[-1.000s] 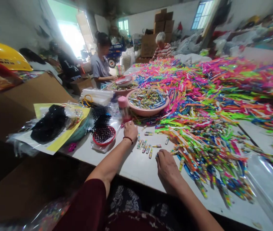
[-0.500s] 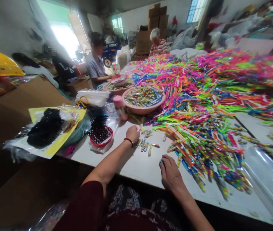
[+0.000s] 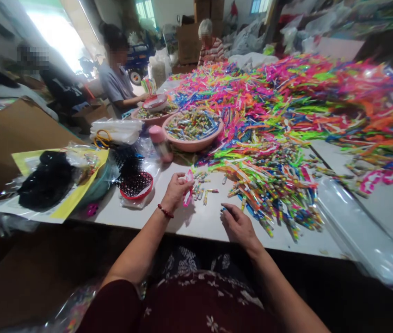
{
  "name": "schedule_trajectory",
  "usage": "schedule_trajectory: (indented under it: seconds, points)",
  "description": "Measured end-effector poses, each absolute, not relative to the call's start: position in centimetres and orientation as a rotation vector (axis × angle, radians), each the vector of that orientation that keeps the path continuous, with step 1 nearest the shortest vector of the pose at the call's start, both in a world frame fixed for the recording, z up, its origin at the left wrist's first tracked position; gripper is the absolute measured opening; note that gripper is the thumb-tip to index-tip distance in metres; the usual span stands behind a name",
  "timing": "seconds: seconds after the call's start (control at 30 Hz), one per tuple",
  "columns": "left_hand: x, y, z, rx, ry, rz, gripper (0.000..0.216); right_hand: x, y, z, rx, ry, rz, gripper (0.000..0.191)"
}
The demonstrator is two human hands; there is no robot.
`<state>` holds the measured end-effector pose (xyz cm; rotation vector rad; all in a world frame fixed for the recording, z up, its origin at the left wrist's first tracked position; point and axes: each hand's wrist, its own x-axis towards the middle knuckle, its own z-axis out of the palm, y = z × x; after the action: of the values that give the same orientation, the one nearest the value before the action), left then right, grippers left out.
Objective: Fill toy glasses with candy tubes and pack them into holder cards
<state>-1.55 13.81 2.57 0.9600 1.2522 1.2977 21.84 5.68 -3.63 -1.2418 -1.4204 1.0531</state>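
My left hand [image 3: 175, 190], with a beaded bracelet at the wrist, pinches a flat pink plastic piece [image 3: 188, 190] with cut-out openings, raised just above the white table [image 3: 179, 224]. Beside it lie several short, patterned tube-like pieces [image 3: 205, 197], loose on the tabletop. To the right, my right hand [image 3: 241, 225] hovers low over the table with its fingers drawn together. Something small and bluish shows at its fingertips, too small to name. A pile of colourful strips with patterned ends [image 3: 273, 194] lies just beyond it.
A large heap of bright strips [image 3: 286, 97] covers the back. Pink bowls [image 3: 193, 146] of small pieces, a pink-capped bottle [image 3: 161, 144] and a red basket [image 3: 137, 186] stand on the left. Clear plastic sheeting [image 3: 363, 226] lies right. A co-worker [image 3: 115, 83] sits at the far left side.
My left hand has lifted back towards me with the pink piece, which now shows plainly. My right hand stays close to the tabletop, its fingers a little more extended. The view has shifted.
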Motion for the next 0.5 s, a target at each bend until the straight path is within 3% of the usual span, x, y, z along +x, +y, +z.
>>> schedule_trajectory:
  seconds: [0.23, 0.37, 0.5]
  points:
    - [2.5, 6.6, 2.0, 0.347, 1.084, 1.441, 0.035, 19.2, 1.8, -0.2, -1.136, -1.323, 1.374, 0.052]
    - [4.0, 3.7, 1.8, 0.382, 1.047, 1.496, 0.040, 17.9, 0.3, -0.3, -1.205, -1.376, 1.299, 0.045]
    - [3.6, 1.5, 2.0, 0.540, 1.031, 1.245, 0.045, 18.7, -0.1, -0.5, -1.277, -1.470, 1.172, 0.036]
